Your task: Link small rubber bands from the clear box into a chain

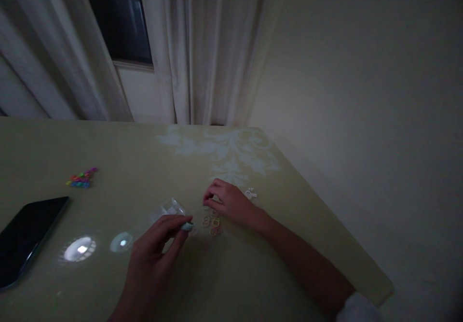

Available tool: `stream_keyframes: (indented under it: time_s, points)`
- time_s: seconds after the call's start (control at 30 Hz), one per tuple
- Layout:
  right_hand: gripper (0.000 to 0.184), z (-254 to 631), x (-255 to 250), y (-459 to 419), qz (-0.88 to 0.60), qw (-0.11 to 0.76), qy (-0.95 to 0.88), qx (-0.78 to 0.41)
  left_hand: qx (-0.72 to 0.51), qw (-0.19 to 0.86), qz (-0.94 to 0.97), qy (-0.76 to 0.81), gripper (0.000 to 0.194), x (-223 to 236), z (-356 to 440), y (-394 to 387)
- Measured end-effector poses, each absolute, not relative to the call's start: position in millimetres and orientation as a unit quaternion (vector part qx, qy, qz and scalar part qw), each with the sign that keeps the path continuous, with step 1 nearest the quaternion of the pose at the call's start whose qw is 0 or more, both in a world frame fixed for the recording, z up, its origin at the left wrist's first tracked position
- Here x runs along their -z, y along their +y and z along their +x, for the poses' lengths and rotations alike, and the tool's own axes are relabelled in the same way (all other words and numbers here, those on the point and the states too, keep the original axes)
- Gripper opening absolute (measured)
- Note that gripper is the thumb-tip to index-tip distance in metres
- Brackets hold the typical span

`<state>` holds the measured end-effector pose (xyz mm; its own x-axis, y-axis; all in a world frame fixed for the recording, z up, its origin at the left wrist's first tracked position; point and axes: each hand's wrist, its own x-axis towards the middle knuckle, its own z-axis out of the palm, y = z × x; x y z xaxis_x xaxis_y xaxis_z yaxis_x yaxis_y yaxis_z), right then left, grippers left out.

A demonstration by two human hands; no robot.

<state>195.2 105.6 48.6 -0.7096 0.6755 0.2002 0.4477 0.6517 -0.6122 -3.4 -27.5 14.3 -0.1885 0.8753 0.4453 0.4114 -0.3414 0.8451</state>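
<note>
My left hand (155, 252) hovers low over the pale green table (119, 153), thumb and fingers pinched on a small pale object (187, 226) at their tips. My right hand (227, 201) rests on the table further right, fingers curled down and pinched at something too small to name. Several small loose rubber bands (211, 224), yellow and orange, lie just below it. A clear plastic bag or small container (168, 209) lies between the two hands. A tiny white piece (251, 194) sits right of my right hand.
A woven chain of bright coloured bands (82, 178) lies at the left. A dark phone or tablet (25, 237) lies at the near left edge. Two lamp reflections (78, 249) shine on the tabletop. Curtains (202, 47) and a dark window (119, 18) stand behind; the table's right edge is close.
</note>
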Motion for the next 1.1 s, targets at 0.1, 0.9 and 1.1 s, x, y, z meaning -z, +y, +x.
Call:
stream_keyframes:
  time_s: [0.1, 0.9, 1.1]
  points:
    - [0.008, 197.5, -34.7, 111.4, -0.337, 0.137, -0.899, -0.243, -0.542, 0.236, 0.596, 0.544, 0.014, -10.1, -4.1, -27.3]
    - [0.014, 186.1, -64.9, 71.1, -0.248, 0.173, -0.752, -0.586, -0.521, 0.181, 0.58, 0.599, 0.022, -9.2, -7.4, -35.8]
    - [0.027, 185.1, -65.5, 74.3, -0.255, 0.186, -0.716, -0.622, -0.535, 0.222, 0.562, 0.591, 0.017, -17.4, -5.7, -35.0]
